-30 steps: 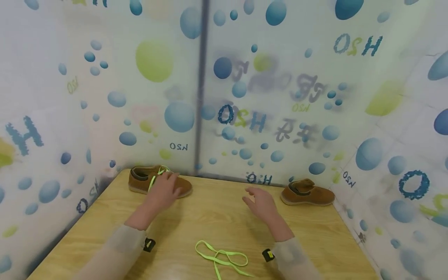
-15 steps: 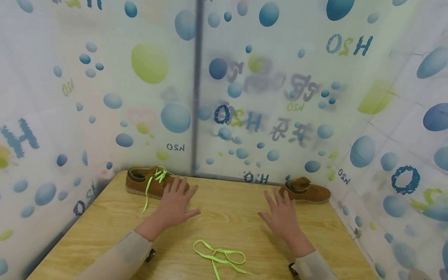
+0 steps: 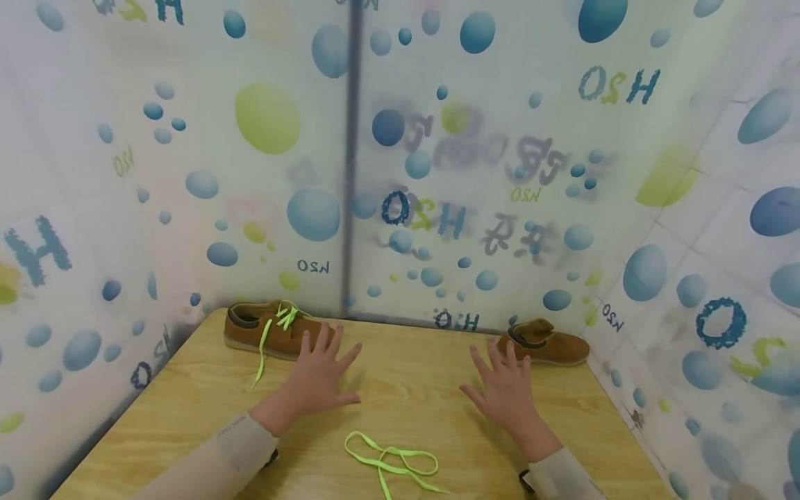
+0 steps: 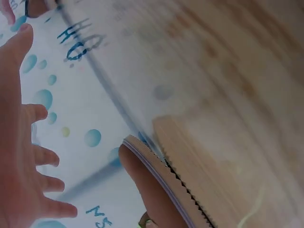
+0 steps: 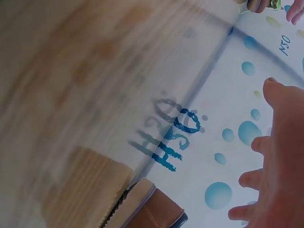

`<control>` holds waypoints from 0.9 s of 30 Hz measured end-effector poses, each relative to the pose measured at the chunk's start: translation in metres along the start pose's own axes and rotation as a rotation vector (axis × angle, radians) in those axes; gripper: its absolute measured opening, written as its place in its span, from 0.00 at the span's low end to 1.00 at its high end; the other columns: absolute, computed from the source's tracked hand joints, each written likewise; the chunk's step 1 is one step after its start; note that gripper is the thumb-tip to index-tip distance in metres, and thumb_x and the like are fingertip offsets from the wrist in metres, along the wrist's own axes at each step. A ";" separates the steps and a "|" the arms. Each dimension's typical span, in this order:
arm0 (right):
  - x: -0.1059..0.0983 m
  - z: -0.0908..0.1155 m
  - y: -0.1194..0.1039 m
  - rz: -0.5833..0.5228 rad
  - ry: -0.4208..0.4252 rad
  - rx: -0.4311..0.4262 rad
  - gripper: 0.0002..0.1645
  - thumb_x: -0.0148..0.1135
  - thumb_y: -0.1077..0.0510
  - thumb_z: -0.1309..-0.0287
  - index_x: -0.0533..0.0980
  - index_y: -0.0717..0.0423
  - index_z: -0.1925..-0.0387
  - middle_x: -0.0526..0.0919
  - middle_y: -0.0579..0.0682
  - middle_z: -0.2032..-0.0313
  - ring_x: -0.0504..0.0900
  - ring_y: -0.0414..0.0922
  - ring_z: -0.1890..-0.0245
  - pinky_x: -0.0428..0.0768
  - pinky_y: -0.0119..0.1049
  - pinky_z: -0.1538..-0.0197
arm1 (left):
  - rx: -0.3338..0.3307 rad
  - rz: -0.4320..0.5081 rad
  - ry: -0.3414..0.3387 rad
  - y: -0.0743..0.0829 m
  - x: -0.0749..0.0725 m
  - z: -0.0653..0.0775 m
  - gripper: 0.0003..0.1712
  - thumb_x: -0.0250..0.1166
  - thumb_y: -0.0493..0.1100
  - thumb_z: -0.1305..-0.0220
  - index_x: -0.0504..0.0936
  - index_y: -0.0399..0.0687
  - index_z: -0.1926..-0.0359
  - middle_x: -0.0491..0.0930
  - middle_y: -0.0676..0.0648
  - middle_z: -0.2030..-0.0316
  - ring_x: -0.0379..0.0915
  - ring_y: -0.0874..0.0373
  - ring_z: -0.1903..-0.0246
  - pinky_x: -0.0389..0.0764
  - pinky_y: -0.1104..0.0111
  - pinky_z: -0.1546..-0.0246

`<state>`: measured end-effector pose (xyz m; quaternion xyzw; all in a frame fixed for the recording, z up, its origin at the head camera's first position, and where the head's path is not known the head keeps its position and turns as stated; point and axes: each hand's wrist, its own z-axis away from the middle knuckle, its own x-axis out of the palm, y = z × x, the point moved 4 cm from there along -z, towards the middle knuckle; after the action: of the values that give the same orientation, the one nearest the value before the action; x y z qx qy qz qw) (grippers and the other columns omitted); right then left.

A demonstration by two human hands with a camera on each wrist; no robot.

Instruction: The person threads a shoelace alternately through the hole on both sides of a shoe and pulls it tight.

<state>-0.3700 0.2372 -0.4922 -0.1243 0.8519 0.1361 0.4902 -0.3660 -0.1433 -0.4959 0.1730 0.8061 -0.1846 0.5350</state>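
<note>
Firstly, at far left of the tabletop (image 3: 437,423): brown shoe (image 3: 281,342), toe pointing right, threaded with a yellow-green lace (image 3: 287,317), one end trailing onto the wood. Left hand (image 3: 319,377): fingers spread wide, nothing held; masks part of the toe in the head view, yet stands apart from the shoe. Near middle: loose yellow-green lace (image 3: 400,470), lying in loops. Right hand (image 3: 507,392): likewise splayed, nothing held, just before the second shoe (image 3: 556,347). Far right: that shoe, brown, tongue raised. Against one second earlier: left hand withdrawn from the lacing and spread; right hand opened out, shifted rightward; both shoes unmoved.
</note>
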 end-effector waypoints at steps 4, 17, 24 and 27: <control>0.001 0.001 -0.006 -0.003 -0.012 -0.014 0.49 0.71 0.32 0.39 0.70 0.45 0.22 0.67 0.65 0.23 0.64 0.78 0.26 0.63 0.85 0.37 | 0.036 -0.021 0.021 0.008 -0.001 0.001 0.58 0.66 0.82 0.43 0.68 0.59 0.20 0.58 0.27 0.21 0.53 0.21 0.23 0.59 0.21 0.33; 0.006 0.003 -0.019 -0.008 -0.102 -0.015 0.50 0.63 0.25 0.36 0.68 0.44 0.21 0.64 0.63 0.20 0.59 0.78 0.23 0.60 0.86 0.36 | 0.049 0.000 -0.012 0.015 0.003 0.000 0.59 0.64 0.83 0.43 0.66 0.59 0.19 0.59 0.27 0.21 0.54 0.21 0.24 0.60 0.19 0.36; 0.010 0.002 -0.019 -0.016 -0.093 -0.028 0.52 0.66 0.26 0.38 0.67 0.45 0.20 0.63 0.63 0.20 0.59 0.80 0.24 0.60 0.88 0.38 | 0.022 0.016 -0.036 0.014 0.004 0.000 0.59 0.64 0.83 0.42 0.64 0.61 0.18 0.57 0.27 0.21 0.51 0.21 0.22 0.57 0.19 0.35; 0.011 0.002 -0.019 -0.026 -0.092 -0.012 0.54 0.67 0.26 0.39 0.65 0.45 0.20 0.63 0.63 0.20 0.59 0.81 0.25 0.61 0.88 0.38 | 0.006 0.025 -0.052 0.012 0.004 -0.001 0.59 0.63 0.83 0.42 0.62 0.62 0.17 0.56 0.28 0.20 0.48 0.21 0.21 0.55 0.19 0.34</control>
<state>-0.3670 0.2195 -0.5043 -0.1318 0.8261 0.1406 0.5296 -0.3627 -0.1318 -0.5009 0.1797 0.7893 -0.1847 0.5573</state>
